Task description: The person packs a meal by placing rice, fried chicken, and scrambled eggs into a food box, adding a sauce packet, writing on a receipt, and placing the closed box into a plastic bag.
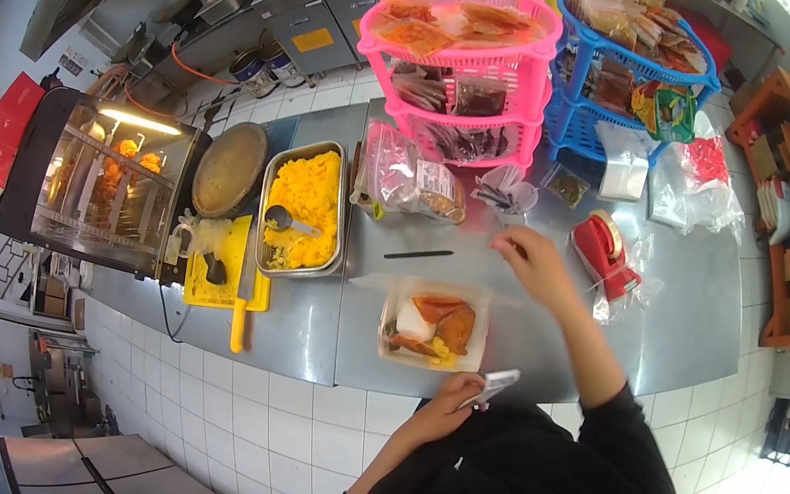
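Food box (pixel 477 341), one only, is sitting open on our steel table (pixel 363 329), and we are counting one of most things around it: one dark stick (pixel 418 254), one red tape dispenser (pixel 620 281), one metal tray (pixel 339 254), one scoop (pixel 278 217), one yellow-handled knife (pixel 238 326) and one yellow cutting board (pixel 199 292). Two plastic racks are standing at the far side, one pink rack (pixel 536 93) and one blue rack (pixel 686 79).

The box is lying between our two hands, near the table's front edge. Our left hand (pixel 446 408) is closing its fingers around a pale flat object (pixel 497 385), just below the box's near right corner. Our right hand (pixel 530 258) is hovering beyond the box and to its right, fingers bent; we cannot tell whether they are pinching anything.

Inside the box we are seeing one white portion, several orange-brown pieces and some yellow bits. The tray, to the left, is holding a heap of yellow food (pixel 308 184) with the scoop resting in it. The pink rack is carrying packets on three tiers; the blue one is bearing packets too, its top tier heaped.
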{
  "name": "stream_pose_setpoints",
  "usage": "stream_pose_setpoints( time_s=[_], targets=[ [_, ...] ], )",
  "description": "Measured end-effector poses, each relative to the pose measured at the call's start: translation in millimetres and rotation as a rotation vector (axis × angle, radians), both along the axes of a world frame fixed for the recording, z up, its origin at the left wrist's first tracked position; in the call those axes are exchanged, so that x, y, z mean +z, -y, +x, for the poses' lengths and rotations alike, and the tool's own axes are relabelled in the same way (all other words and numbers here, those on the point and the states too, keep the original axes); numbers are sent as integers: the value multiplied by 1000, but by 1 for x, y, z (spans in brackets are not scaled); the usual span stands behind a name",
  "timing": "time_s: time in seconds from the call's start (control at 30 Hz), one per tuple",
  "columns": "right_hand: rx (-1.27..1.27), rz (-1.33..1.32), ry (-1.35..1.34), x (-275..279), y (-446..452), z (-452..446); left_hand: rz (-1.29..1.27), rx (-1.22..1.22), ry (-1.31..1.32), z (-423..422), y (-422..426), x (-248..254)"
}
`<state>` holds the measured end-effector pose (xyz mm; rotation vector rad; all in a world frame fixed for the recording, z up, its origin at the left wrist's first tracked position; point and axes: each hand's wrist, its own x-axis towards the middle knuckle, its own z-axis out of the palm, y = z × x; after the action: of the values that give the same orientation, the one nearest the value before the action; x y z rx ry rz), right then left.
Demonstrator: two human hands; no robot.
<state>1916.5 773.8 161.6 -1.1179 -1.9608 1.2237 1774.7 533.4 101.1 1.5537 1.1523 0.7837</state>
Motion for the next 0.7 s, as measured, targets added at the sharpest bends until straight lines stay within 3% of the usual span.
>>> stream_pose_setpoints(
  time_s=[0.03,0.07,0.13,0.17,0.23,0.27,0.37,0.4,0.47,0.53,0.6,0.63,0.7],
  targets=[
    [191,-31,59,-25,-23,-5,-181,-84,189,5,-1,-2],
    [382,-57,116,-58,-39,-14,-191,-84,191,14,-6,-6],
    [498,398,163,-101,-47,-50,-363,-219,382,34,-22,-20],
    [505,393,162,-107,-48,-66,-367,-212,385,44,-29,-25],
    [563,631,440,-113,-51,-92,-99,-145,63,59,-44,-34],
    [568,625,437,-119,-54,-94,-107,-141,63,65,-47,-40],
    [730,671,533,-135,-58,-80,-418,162,561,94,-48,-62],
    [707,704,573,-131,-60,-64,-431,169,574,103,-51,-73],
    [615,686,657,-121,-56,-28,-34,385,408,113,-62,-96],
    [419,566,702,-104,-43,14,318,403,-389,110,-68,-108],
    [177,439,612,-82,-20,61,515,448,-491,107,-69,-98],
    [58,382,517,-76,-7,84,550,467,-398,106,-67,-93],
    [-317,282,105,-84,34,119,585,471,-316,89,-66,-79]
  ],
)
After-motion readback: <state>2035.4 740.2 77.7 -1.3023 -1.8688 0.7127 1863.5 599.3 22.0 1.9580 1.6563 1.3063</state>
